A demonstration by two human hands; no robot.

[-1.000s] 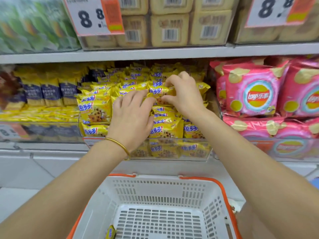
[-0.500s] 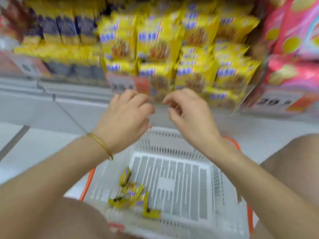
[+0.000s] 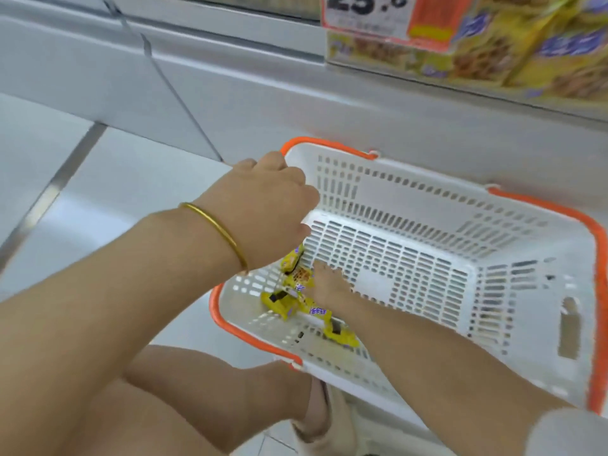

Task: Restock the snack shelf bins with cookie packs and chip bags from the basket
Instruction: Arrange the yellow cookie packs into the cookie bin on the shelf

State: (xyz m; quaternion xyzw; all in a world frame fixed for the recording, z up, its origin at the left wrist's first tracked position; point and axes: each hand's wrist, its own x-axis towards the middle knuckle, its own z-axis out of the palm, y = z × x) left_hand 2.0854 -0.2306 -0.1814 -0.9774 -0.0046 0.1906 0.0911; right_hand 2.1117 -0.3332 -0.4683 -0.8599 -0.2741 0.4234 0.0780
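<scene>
A white basket with an orange rim point(image 3: 427, 199) stands on the floor below the shelf. Several small yellow cookie packs point(image 3: 283, 301) lie in its near-left corner. My right hand point(image 3: 329, 287) reaches down into the basket, its fingers on those packs; blur hides whether they grip one. My left hand point(image 3: 263, 205), with a gold bangle on the wrist, hovers over the basket's far-left corner with fingers loosely curled and nothing seen in it. The shelf bin of yellow cookie packs point(image 3: 513, 57) shows at the top right, blurred.
A price tag point(image 3: 378, 18) hangs on the bin's front. The white shelf base point(image 3: 230, 93) runs behind the basket, with pale floor tiles point(image 3: 98, 192) to the left. My knee and shoe point(image 3: 329, 422) sit just before the basket's near edge.
My view has dropped from the shelf to the basket. Both hands left the cookie bin and came down; the right one now reaches the packs on the basket floor.
</scene>
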